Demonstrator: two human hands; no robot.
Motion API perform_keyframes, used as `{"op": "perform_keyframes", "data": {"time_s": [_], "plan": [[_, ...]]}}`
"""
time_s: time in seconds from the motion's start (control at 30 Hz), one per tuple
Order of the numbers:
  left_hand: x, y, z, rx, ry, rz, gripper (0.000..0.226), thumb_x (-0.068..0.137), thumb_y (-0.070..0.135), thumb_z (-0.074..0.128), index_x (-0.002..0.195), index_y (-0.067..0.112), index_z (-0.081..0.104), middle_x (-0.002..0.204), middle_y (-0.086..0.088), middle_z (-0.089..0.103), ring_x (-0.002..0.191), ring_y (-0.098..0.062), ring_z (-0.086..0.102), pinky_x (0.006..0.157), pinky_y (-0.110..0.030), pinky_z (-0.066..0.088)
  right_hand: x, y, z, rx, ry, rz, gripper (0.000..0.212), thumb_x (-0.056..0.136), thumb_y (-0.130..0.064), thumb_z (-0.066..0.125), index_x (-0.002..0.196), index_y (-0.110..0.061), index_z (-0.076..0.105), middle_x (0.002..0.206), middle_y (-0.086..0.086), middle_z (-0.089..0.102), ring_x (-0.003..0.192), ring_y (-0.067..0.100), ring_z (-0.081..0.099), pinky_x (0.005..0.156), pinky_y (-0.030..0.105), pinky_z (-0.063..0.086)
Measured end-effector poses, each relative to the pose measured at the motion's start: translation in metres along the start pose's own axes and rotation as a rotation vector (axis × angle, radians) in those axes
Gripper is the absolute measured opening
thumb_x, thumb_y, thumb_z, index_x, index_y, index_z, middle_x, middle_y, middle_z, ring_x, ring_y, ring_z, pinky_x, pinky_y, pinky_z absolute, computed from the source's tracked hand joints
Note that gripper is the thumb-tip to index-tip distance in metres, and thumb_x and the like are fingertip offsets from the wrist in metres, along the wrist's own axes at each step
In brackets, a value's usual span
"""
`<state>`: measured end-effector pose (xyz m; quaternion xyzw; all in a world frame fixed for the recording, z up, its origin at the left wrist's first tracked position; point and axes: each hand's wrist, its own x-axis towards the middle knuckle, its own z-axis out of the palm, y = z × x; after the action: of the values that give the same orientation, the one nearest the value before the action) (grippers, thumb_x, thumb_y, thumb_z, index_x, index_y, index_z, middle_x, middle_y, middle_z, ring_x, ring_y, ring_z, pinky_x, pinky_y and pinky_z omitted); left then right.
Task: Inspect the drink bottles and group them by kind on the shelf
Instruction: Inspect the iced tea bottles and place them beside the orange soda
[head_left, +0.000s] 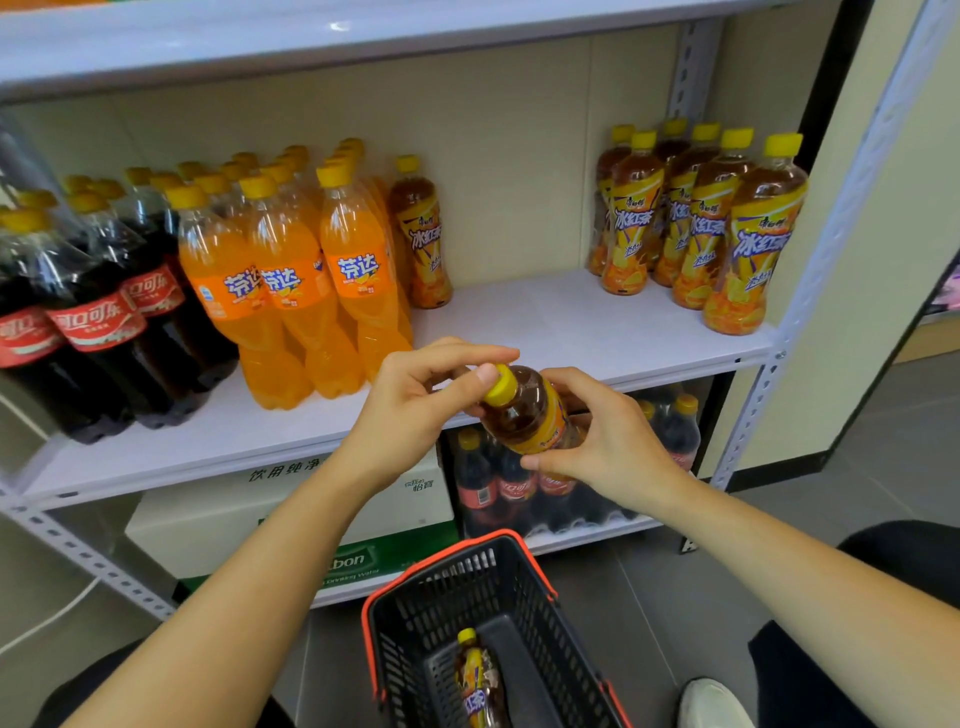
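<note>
Brown tea bottle (524, 415) pointed 10 o'clock; right hand (613, 441) gripped its body, left hand (410, 410) pinched the cap (500, 385); tea group (748, 234) at 2 o'clock.

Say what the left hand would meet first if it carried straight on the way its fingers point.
The left hand touches it now: the yellow cap of the tea bottle. Straight beyond lies the right hand gripping the bottle's body, though depth is hard to judge.
</note>
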<state>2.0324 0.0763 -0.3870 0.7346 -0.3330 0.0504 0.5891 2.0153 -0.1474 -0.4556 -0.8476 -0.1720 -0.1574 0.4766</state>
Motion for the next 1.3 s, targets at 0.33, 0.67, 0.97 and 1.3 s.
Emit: {"op": "perform_keyframes", "data": {"time_s": [0.33, 0.67, 0.97, 1.3], "plan": [[-0.001, -0.001, 0.009, 0.270, 0.166, 0.327, 0.027, 0.089, 0.006, 0.076, 0.116, 0.010, 0.074, 0.115, -0.005, 0.073, 0.100, -0.019, 0.070, 0.082, -0.033, 0.057, 0.001, -0.006, -0.003, 0.317, -0.099, 0.090, 0.069, 0.071, -0.021, 0.094, 0.130, -0.030, 0.060, 0.117, -0.010, 0.074, 0.107, 0.010, 0.071, 0.089, 0.025, 0.058], [0.001, -0.005, 0.008, 0.228, 0.059, 0.080, 0.048, 0.096, 0.013, 0.069, 0.141, 0.026, 0.056, 0.132, 0.004, 0.066, 0.118, -0.013, 0.065, 0.097, -0.039, 0.056, 0.002, -0.010, -0.005, 0.509, -0.112, 0.232, 0.054, 0.071, -0.030, 0.090, 0.121, -0.027, 0.068, 0.117, 0.000, 0.076, 0.110, 0.019, 0.072, 0.091, 0.034, 0.059], [-0.005, -0.019, 0.015, 0.120, -0.126, -0.036, 0.093, 0.084, 0.011, 0.083, 0.155, 0.042, 0.033, 0.150, 0.011, 0.046, 0.118, -0.020, 0.064, 0.092, -0.033, 0.059, 0.009, -0.021, -0.011, 0.741, -0.090, 0.417, 0.053, 0.079, -0.036, 0.080, 0.128, -0.024, 0.065, 0.117, 0.006, 0.076, 0.107, 0.024, 0.073, 0.080, 0.033, 0.060], [-0.012, -0.015, 0.010, 0.081, -0.206, -0.106, 0.057, 0.070, 0.026, 0.086, 0.124, 0.029, 0.069, 0.143, 0.004, 0.056, 0.117, -0.011, 0.066, 0.089, -0.027, 0.058, 0.024, -0.023, -0.017, 0.935, 0.045, 0.711, 0.067, 0.076, -0.056, 0.071, 0.126, -0.011, 0.066, 0.113, 0.013, 0.077, 0.103, 0.027, 0.075, 0.079, 0.039, 0.062]]}}
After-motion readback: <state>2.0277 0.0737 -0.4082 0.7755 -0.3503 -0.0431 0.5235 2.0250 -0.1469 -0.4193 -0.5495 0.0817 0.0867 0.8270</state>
